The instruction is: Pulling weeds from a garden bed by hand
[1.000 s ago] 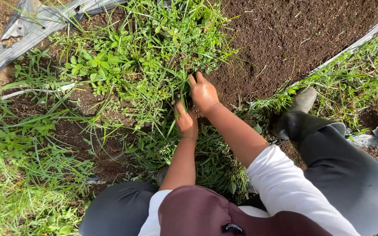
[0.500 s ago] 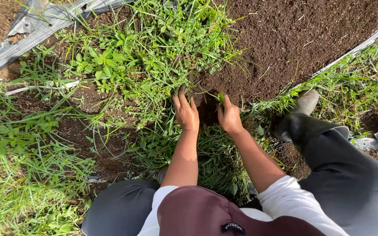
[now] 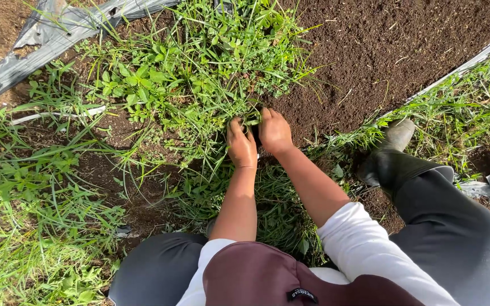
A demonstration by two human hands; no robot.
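View from above of a person crouched at the edge of a planting bed. The left hand (image 3: 241, 146) and the right hand (image 3: 274, 131) lie side by side, nearly touching, with their fingers curled down into a clump of weeds (image 3: 199, 73). Both hands are partly closed around the base of the stems at the clump's near edge, where the greenery meets the bare dark soil (image 3: 381, 51); the fingertips are hidden among the leaves, so how firmly they grip cannot be told. The weed clump spreads away from the hands and to the left, mixing broad-leaved plants with long grass blades. The bare soil lies to the right of it. A strip of grey plastic sheeting (image 3: 41, 39) runs along the upper left border, and a second strip (image 3: 472, 59) edges the soil at right. A dark rubber boot (image 3: 389, 150) rests in grass right of the hands.
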